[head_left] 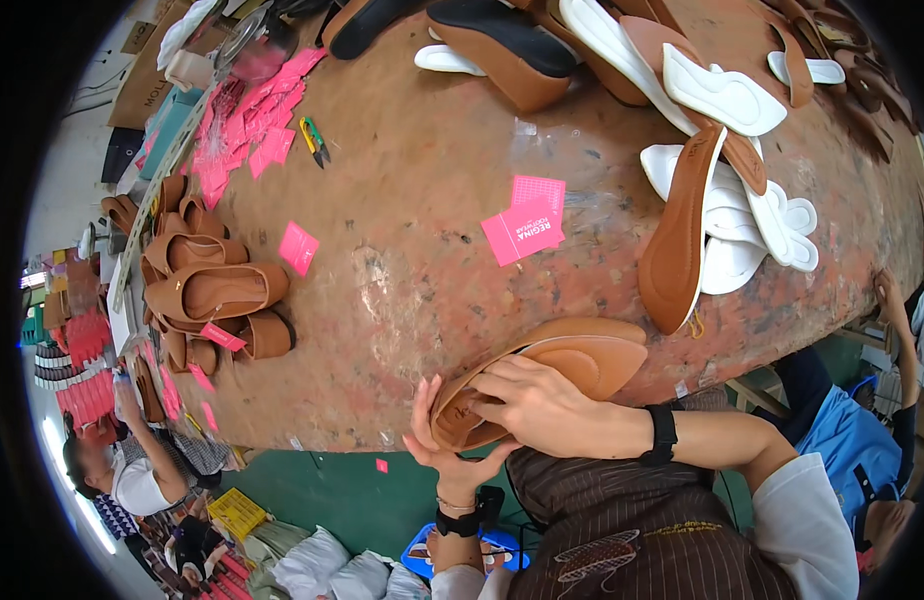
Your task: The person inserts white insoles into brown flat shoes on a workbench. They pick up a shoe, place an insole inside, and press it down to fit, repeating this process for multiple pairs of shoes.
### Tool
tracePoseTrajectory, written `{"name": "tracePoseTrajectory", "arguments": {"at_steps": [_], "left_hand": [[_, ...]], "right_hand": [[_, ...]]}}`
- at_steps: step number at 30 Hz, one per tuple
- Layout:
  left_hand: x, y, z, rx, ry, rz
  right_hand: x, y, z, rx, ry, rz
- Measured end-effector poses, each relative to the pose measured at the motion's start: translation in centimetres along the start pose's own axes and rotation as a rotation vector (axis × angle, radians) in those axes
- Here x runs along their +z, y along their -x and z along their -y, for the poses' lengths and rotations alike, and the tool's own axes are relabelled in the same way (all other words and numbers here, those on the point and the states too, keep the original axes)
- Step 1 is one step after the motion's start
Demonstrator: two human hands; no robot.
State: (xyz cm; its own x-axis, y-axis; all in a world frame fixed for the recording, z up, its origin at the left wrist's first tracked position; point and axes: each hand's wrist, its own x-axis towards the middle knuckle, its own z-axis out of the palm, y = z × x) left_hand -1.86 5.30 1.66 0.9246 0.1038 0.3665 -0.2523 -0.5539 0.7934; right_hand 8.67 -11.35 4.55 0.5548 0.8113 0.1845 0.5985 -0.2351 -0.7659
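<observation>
Near the table's front edge, a tan slip-on shoe (587, 362) lies tilted, its toe pointing right. My left hand (444, 440) cups the heel end from the left, thumb on the near side and fingers along the far rim. Inside the shoe, my right hand (542, 402) presses bent fingers on the insole at the heel end; the fingertips are partly hidden. A loose brown insole with a white edge (679, 235) rests to the right of the shoe. Two pink cards (522, 235) lie beyond my hands.
White insoles (732, 215) and wedge soles (517, 60) are heaped at the far right. Finished brown sandals (217, 285) stand at the left edge. Pink cards (247, 125) and yellow-green thread snips (314, 140) lie far left. Other people (142, 465) (862, 420) are at both sides.
</observation>
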Motion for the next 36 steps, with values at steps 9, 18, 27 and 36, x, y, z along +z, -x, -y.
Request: {"name": "tracePoseTrajectory", "arguments": {"at_steps": [9, 18, 27, 36], "left_hand": [[-1.0, -0.1, 1.5, -0.022, 0.111, 0.082], [-0.6, -0.5, 0.7, -0.214, 0.167, 0.001], [2.4, -1.4, -5.2, -0.265, -0.175, -0.002], [6.9, -3.2, -10.9, -0.083, -0.471, 0.452]], "right_hand": [[0.0, -0.2, 0.1, -0.152, 0.283, 0.098], [0.8, 0.7, 0.9, -0.066, 0.306, 0.187], [-4.7, 0.4, -0.2, 0.16, 0.589, -0.332], [-10.3, 0.5, 2.5, 0.443, 0.007, -0.24]]}}
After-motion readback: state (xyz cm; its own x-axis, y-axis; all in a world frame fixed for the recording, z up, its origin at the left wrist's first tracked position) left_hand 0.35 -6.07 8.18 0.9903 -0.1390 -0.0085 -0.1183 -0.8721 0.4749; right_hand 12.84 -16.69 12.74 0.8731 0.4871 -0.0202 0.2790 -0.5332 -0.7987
